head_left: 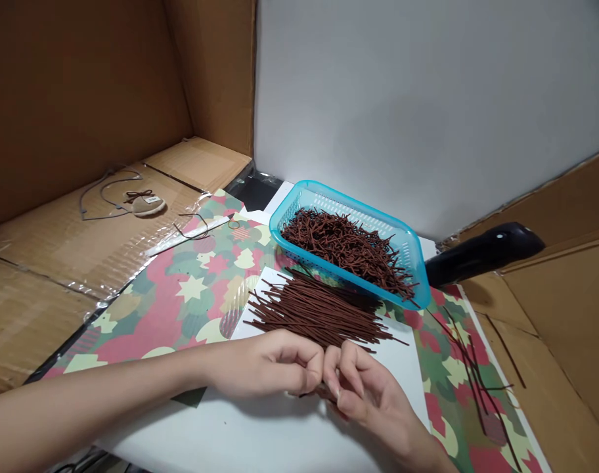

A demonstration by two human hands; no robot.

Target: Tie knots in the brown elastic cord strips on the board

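Observation:
My left hand [265, 363] and my right hand [366, 397] meet at the fingertips in front of me, pinching something small. A short piece of brown cord [320, 393] shows between them, though the fingers hide most of it. Just beyond my fingers, a bundle of straight brown cords [319, 316] lies roughly parallel on a white card [247, 322]. Farther back, a turquoise plastic basket [351, 207] holds a tangled heap of cut brown cords [346, 246].
Patterned red and green paper [191, 295] covers the work surface, with loose cords [477, 374] at right. A black handle [481, 253] juts out behind the basket. A beige pouch with a bow [146, 205] lies on cardboard at left. Cardboard walls surround the area.

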